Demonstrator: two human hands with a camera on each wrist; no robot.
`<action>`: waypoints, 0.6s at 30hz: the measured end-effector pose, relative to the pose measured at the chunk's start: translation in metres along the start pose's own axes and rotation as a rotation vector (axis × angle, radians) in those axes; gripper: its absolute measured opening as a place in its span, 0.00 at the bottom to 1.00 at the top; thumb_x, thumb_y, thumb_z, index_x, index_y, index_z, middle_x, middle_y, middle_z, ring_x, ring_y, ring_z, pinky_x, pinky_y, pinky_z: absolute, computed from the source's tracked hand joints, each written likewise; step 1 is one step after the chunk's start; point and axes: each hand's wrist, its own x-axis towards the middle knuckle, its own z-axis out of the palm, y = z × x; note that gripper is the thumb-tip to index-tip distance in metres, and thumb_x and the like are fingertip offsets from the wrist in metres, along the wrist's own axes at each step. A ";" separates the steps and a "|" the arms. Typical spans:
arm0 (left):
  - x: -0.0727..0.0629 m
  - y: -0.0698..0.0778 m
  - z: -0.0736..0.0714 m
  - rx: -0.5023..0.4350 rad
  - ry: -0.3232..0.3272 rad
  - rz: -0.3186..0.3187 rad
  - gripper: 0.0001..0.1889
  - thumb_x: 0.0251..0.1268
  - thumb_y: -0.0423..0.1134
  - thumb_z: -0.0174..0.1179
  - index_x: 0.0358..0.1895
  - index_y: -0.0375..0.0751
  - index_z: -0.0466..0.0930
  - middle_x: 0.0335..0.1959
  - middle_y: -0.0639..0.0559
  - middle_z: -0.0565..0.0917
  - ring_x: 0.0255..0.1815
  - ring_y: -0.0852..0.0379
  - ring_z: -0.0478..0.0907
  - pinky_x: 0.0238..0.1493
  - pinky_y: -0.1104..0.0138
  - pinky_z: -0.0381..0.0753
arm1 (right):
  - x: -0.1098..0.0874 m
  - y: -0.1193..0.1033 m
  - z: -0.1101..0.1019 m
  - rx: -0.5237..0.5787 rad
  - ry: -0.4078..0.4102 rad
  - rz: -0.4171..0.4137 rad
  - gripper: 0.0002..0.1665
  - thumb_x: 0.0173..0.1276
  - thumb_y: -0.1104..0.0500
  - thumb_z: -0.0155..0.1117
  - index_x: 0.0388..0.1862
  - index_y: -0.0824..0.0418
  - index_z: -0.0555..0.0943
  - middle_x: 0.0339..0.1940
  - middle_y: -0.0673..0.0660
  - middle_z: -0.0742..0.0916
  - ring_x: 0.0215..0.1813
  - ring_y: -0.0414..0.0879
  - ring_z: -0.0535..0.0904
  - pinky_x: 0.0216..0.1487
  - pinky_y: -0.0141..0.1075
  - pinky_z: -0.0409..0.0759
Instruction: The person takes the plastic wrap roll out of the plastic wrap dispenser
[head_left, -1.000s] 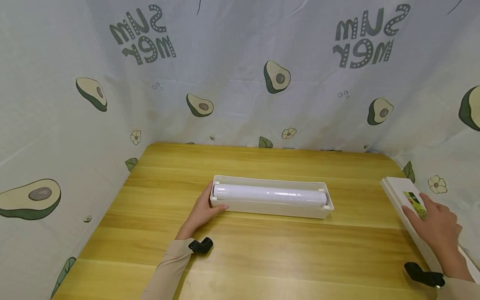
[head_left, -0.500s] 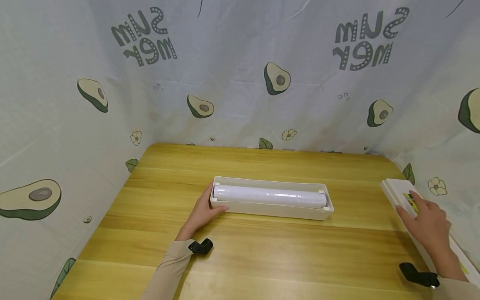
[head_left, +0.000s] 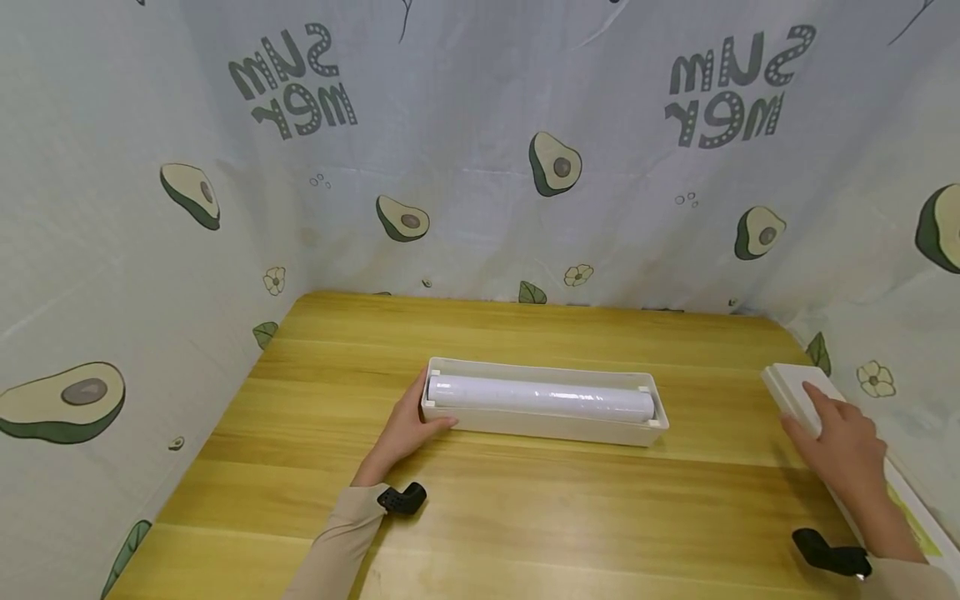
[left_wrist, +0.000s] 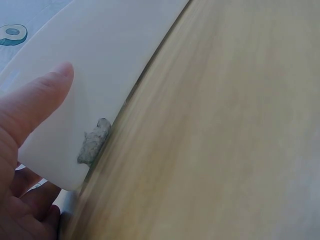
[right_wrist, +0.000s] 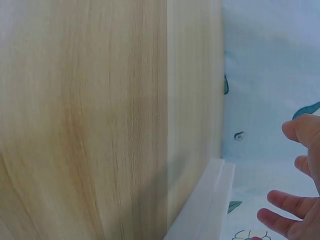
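A long white box [head_left: 547,423] lies across the middle of the table, with a roll of clear plastic film [head_left: 540,397] inside it. My left hand [head_left: 401,433] grips the box's left end. In the left wrist view the thumb [left_wrist: 47,92] lies on the near wall, above a grey crumpled patch [left_wrist: 94,144], and the fingers bend round the end. At the right table edge lies a long white lid [head_left: 813,380] with a green label [head_left: 909,518]. Over it hovers my right hand [head_left: 843,450]; the right wrist view shows its fingers [right_wrist: 292,202] spread, apart from the lid.
The wooden table [head_left: 562,517] reaches a curtain [head_left: 480,150] with avocado prints at the back and both sides. Bare wood lies between the box and the lid. Each wrist wears a black camera mount [head_left: 402,498].
My right hand has shifted left over the lid, its fingers now away from it. The lid, the box and my left hand stay in place. The head view has tilted up slightly.
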 end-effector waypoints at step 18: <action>0.001 -0.002 0.000 0.003 0.003 0.018 0.52 0.49 0.42 0.72 0.75 0.47 0.47 0.66 0.42 0.69 0.67 0.45 0.66 0.69 0.50 0.62 | 0.002 -0.010 0.007 0.040 0.087 -0.143 0.36 0.69 0.50 0.53 0.71 0.66 0.59 0.51 0.82 0.70 0.45 0.75 0.65 0.36 0.67 0.60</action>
